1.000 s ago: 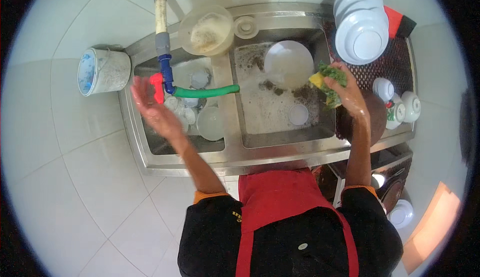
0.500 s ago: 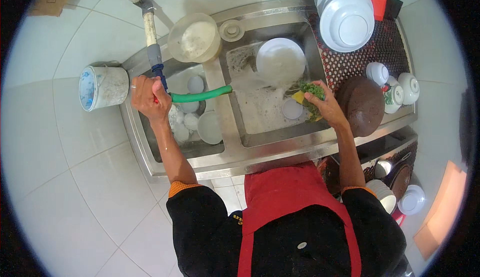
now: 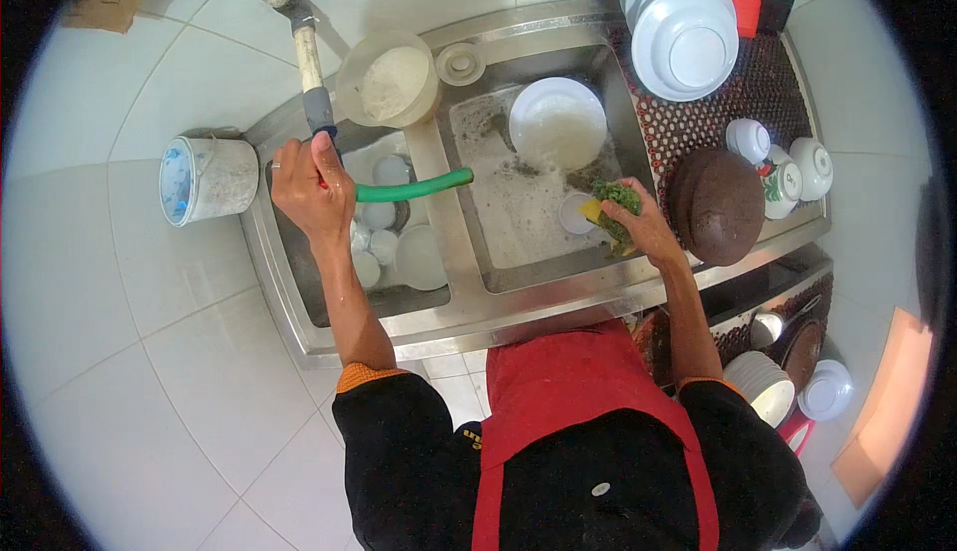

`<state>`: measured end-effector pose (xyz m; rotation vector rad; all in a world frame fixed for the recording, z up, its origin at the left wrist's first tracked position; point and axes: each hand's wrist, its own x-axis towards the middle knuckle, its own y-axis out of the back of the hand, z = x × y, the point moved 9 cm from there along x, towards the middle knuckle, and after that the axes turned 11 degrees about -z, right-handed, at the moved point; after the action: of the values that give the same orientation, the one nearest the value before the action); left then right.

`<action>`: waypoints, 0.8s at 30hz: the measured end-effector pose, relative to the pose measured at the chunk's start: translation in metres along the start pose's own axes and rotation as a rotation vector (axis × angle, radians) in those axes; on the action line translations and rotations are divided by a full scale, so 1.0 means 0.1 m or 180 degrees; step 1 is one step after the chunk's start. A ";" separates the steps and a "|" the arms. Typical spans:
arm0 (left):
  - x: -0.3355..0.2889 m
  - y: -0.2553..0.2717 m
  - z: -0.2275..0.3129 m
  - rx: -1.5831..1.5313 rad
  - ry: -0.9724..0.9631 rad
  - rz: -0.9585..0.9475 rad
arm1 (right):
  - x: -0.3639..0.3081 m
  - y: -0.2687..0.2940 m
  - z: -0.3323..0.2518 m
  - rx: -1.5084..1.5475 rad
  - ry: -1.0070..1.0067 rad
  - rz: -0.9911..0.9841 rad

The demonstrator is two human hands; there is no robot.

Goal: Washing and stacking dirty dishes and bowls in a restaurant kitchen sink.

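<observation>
My left hand (image 3: 311, 190) is closed around the tap, below its grey pipe joint (image 3: 318, 108); the fingers cover most of the tap. From it a green hose (image 3: 414, 190) reaches over the divider to the right sink basin (image 3: 543, 277). My right hand (image 3: 650, 230) grips a frayed green and yellow scouring sponge (image 3: 618, 202) above that basin's right side. Just left of the sponge lies a small white bowl (image 3: 576, 214). A white plate (image 3: 556, 113) holding cloudy water rests farther back in the suds.
White bowls and cups (image 3: 420, 257) fill the left basin. Behind it stands a tub (image 3: 394, 83); a white bucket (image 3: 221, 177) is at the left. Stacked plates (image 3: 688, 48), small bowls (image 3: 812, 167) and a brown stone mortar (image 3: 720, 207) occupy the perforated mat (image 3: 773, 83) at right.
The water stream at the hose's end no longer shows, and foam has spread in the right basin. My left hand's thumb now points up; my right hand has shifted slightly downward with the sponge.
</observation>
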<state>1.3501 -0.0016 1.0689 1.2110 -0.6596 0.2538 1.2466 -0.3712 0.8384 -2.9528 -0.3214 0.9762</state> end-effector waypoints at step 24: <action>-3.13 -4.24 1.95 -0.1839 0.0237 -0.4862 | -0.29 0.36 0.20 0.0057 0.0054 0.0436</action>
<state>1.2570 -0.2809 0.5897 0.8439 0.3648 -1.0914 1.2189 -0.4131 0.8366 -2.9986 -0.1104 0.9608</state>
